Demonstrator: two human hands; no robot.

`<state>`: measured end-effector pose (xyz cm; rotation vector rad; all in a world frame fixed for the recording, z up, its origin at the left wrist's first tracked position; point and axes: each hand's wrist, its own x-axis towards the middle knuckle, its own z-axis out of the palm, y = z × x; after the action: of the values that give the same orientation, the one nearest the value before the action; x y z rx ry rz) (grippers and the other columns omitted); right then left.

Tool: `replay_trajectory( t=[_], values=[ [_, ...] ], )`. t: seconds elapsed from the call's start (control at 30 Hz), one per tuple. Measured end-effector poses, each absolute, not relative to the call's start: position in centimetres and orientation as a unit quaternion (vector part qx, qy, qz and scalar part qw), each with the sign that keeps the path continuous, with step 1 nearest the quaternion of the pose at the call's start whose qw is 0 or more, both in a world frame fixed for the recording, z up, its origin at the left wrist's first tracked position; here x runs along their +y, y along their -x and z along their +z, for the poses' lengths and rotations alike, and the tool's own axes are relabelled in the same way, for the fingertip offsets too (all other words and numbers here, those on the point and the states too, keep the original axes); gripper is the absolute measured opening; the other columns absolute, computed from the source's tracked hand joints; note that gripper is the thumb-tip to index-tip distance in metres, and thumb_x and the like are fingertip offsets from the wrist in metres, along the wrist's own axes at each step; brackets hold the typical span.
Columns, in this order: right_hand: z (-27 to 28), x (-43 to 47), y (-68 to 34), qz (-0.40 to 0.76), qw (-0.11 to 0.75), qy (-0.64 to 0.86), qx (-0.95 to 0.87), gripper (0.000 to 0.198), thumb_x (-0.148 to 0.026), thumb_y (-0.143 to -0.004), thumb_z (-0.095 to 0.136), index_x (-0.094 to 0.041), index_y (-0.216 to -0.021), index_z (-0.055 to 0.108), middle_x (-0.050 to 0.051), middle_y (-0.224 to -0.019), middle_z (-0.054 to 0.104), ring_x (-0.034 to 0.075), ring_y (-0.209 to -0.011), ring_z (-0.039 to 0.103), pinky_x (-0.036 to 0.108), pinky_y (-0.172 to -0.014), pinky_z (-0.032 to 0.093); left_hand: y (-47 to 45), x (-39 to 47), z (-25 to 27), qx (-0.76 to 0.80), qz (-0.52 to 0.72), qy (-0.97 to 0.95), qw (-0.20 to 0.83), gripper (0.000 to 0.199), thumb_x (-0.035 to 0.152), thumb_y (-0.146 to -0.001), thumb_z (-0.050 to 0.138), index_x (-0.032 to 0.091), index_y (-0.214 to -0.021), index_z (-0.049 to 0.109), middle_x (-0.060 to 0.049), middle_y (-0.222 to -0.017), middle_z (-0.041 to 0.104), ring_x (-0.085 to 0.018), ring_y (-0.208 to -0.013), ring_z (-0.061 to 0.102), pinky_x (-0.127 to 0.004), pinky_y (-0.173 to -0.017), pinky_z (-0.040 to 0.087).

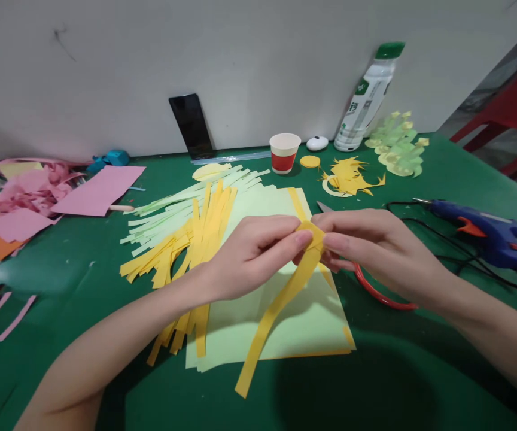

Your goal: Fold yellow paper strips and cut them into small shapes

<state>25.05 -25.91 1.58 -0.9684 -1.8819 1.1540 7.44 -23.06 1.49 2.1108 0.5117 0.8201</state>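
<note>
Between my two hands is a yellow paper strip (pixel 271 311), folded over at its upper end, with a long tail hanging down toward me. My left hand (pixel 261 254) pinches the folded end from the left. From the right, my right hand (pixel 366 242) pinches the same fold between thumb and fingers. Light green paper sheets (pixel 262 335) lie stacked under my hands. Yellow strips (pixel 211 227) are piled at the stack's left, beside pale green strips (pixel 164 209). Scissors with a red handle (pixel 382 299) lie partly hidden beneath my right hand.
A blue glue gun (pixel 483 224) with a black cord lies right. Behind are a paper cup (pixel 284 155), a white case (pixel 317 143), a leaning bottle (pixel 368 99), a phone (pixel 192 126), yellow spiky cutouts (pixel 350 175) and green paper pieces (pixel 397 146). Pink paper (pixel 101 191) lies left.
</note>
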Motion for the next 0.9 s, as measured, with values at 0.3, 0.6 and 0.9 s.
replay_trajectory(
  t=[0.3, 0.6, 0.9],
  values=[
    [1.41, -25.87, -24.79, 0.436, 0.371, 0.377, -0.728, 0.029, -0.023, -0.084, 0.049, -0.018, -0.056, 0.048, -0.004, -0.052, 0.039, 0.009, -0.049, 0.033, 0.024, -0.044, 0.025, -7.4, -22.97, 1.54, 0.216, 0.322, -0.833, 0.395, 0.036, 0.025, -0.089, 0.037, 0.017, -0.054, 0.035, 0.004, -0.051, 0.036, -0.007, -0.046, 0.033, -0.024, -0.045, 0.028],
    [1.8, -26.0, -24.77, 0.457, 0.376, 0.388, -0.707, 0.026, -0.027, -0.083, 0.054, -0.018, -0.059, 0.054, -0.003, -0.053, 0.042, 0.009, -0.049, 0.035, 0.024, -0.044, 0.027, -7.36, -23.14, 1.57, 0.224, 0.331, -0.817, 0.416, 0.033, 0.025, -0.09, 0.037, 0.017, -0.058, 0.042, 0.003, -0.057, 0.044, -0.007, -0.051, 0.04, -0.021, -0.049, 0.034],
    [2.12, -26.13, -24.93, 0.397, 0.39, 0.398, -0.729, 0.028, -0.031, -0.08, 0.059, -0.018, -0.056, 0.054, -0.004, -0.048, 0.044, 0.008, -0.044, 0.035, 0.024, -0.04, 0.025, -7.45, -23.18, 1.68, 0.233, 0.34, -0.805, 0.426, 0.034, 0.025, -0.09, 0.038, 0.017, -0.058, 0.044, 0.003, -0.058, 0.046, -0.006, -0.052, 0.041, -0.021, -0.05, 0.035]
  ],
)
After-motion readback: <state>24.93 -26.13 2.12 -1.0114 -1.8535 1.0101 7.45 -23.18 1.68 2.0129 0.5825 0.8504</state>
